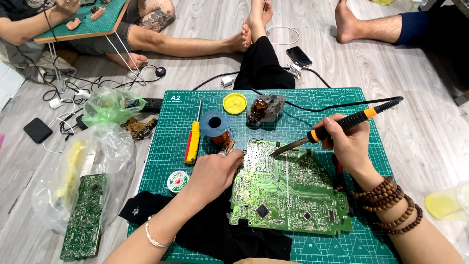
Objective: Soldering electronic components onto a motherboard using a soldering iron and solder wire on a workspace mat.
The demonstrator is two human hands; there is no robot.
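We see a pale wood-plank floor (430, 132) with a green cutting mat (371, 132) spread on it, viewed from above. Nearest us, a black cloth (215, 234) lies on the mat's near edge. Just beyond it rests a green circuit board (288, 190), flat, solder side up. The left hand (215, 171) presses on the board's left edge, its grip closed against that edge. The right hand (347, 144), beaded bracelets at its wrist, has its grip wrapped around a black and orange soldering iron (342, 124), the tip touching the board's far edge. Farther back on the mat lie a red and yellow screwdriver (194, 139), a solder spool (214, 122), a yellow round tin (234, 103) and a grey stand (266, 110). Left of the mat, clear plastic bags (93, 161) hold 1 more board. Beyond, other people's bare legs rest on the floor.
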